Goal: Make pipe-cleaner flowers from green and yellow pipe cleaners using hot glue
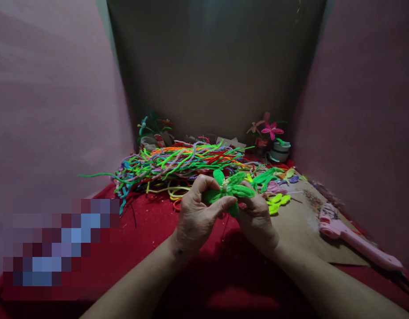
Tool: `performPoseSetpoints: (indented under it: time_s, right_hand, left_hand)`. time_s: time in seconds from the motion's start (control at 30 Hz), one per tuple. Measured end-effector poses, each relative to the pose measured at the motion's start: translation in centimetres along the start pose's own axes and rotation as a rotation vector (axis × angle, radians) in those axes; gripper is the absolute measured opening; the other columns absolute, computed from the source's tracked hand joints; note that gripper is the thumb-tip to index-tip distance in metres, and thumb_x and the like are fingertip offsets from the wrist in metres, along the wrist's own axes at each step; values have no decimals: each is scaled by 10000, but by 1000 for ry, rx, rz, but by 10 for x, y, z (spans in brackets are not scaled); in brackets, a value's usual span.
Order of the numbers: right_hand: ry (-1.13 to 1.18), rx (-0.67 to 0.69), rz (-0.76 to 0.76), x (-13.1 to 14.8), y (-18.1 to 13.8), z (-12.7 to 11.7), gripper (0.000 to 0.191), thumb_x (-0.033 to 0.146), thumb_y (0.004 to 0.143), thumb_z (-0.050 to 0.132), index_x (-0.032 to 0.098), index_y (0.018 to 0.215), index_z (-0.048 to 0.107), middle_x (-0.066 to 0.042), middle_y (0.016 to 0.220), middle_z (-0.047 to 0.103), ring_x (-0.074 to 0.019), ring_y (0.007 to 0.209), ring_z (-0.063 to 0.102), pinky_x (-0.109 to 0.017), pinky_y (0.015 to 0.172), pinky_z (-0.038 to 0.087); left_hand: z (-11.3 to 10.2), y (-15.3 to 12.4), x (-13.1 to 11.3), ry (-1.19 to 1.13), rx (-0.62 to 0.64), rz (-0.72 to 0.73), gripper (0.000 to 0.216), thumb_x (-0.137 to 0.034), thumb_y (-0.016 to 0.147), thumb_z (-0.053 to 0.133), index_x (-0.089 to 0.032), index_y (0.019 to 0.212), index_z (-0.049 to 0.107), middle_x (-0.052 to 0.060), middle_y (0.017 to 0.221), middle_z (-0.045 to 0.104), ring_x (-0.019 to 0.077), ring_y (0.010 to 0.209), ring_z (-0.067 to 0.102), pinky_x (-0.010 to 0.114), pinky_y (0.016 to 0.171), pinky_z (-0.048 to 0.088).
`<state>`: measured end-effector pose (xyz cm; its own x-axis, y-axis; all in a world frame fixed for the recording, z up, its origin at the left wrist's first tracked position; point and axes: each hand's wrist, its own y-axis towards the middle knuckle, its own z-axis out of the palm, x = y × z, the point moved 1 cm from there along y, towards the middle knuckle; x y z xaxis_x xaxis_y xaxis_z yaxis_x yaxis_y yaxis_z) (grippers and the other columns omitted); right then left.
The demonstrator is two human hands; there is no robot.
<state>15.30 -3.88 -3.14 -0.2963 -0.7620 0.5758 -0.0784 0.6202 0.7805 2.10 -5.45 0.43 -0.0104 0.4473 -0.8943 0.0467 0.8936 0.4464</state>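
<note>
A bright green pipe-cleaner flower with several petals and a pale yellow centre is held up between my two hands. My left hand pinches its left side, with thumb and forefinger at a petal. My right hand grips it from below on the right, its fingertips partly hidden behind the petals. Just beyond the flower lie more green petal pieces and a yellow petal piece.
A large heap of coloured pipe cleaners lies behind my hands on the red cloth. At right, a pink glue gun rests on a board. A finished pink flower stands in a small pot near the back wall.
</note>
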Motion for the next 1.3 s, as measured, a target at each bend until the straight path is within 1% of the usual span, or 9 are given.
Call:
performPoseSetpoints:
  time_s: [0.3,0.47,0.67,0.9,1.0,1.07,1.13,1.2,1.3]
  right_hand:
    - [99,26,34,1,-1,2,83,170,806,552,230,831,603,-16,837,558,-166,812,524,-325,730,425]
    - [132,-11,49,2,0,2,69,180,802,573,235,828,606,-6,858,558,-145,792,516,-293,727,428]
    - [102,15,40,3,0,1,46,192,804,576,221,788,609,-14,832,548,-154,803,517,-304,730,423]
    - [134,8,46,4,0,2,59,172,791,589,223,806,616,-17,838,561,-153,800,534,-291,721,443]
    - [183,-10,74,4,0,2,51,175,786,597,225,797,607,-3,833,548,-136,766,519,-274,713,431]
    - [212,-6,98,3,1,2,45,183,794,589,220,771,599,2,822,531,-128,754,502,-270,713,416]
    - [237,7,122,2,2,2,96,191,808,571,208,714,581,2,813,514,-126,748,485,-272,704,400]
    - [251,17,133,1,3,1,161,195,816,558,197,655,553,1,799,499,-125,733,466,-273,684,386]
    - [236,18,122,1,5,0,195,184,814,554,191,620,534,8,755,472,-121,707,448,-271,664,372]
  left_hand:
    - [1,-2,5,-24,-63,100,204,-250,703,679,-187,717,486,-57,597,479,65,478,485,196,451,418]
    - [-1,-1,8,27,-63,82,218,-285,704,682,-201,805,508,-50,649,487,64,509,492,198,483,432]
    - [-1,-1,9,-6,-36,52,175,-298,747,636,-196,784,499,-52,603,490,71,466,481,203,442,415]
    - [-3,-2,11,72,-77,153,105,-266,780,597,-182,796,535,-32,654,518,72,538,494,192,499,431]
    - [-5,-3,11,66,-50,233,128,-225,783,596,-201,886,524,-34,696,515,68,559,497,187,512,441]
    - [-7,-1,10,109,-26,338,160,-176,779,594,-207,922,529,-9,792,529,90,676,535,212,598,473]
    - [-11,1,6,201,-7,465,175,-123,771,589,-194,926,548,30,900,531,132,845,545,266,729,485]
    - [-14,3,2,290,26,570,187,-75,763,576,-178,919,561,57,950,525,159,932,533,310,799,477]
    - [-16,6,-5,409,38,697,210,-37,744,581,-179,899,568,56,945,521,150,908,539,299,764,490]
